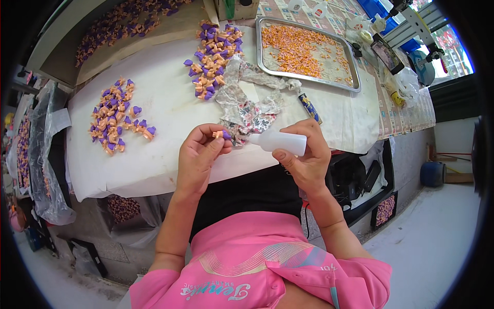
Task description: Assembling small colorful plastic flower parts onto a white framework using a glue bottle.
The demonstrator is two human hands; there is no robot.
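Note:
Between the thumb and fingers of my left hand is a small peach and purple plastic figure part. My right hand grips a white squeeze bottle, tilted so that its narrow nozzle points left toward the part. Whether nozzle and part touch, I cannot tell. Just behind both hands lies a crumpled floral cloth. A loose pile of similar parts is spread at the left of the white-covered table, and another pile lies farther back in the middle.
A metal tray of small orange and pink pieces sits at the back right. Near it are a dark blue and yellow tube and a phone on a stand. More parts fill a box at the back left. Plastic-covered goods stand at far left.

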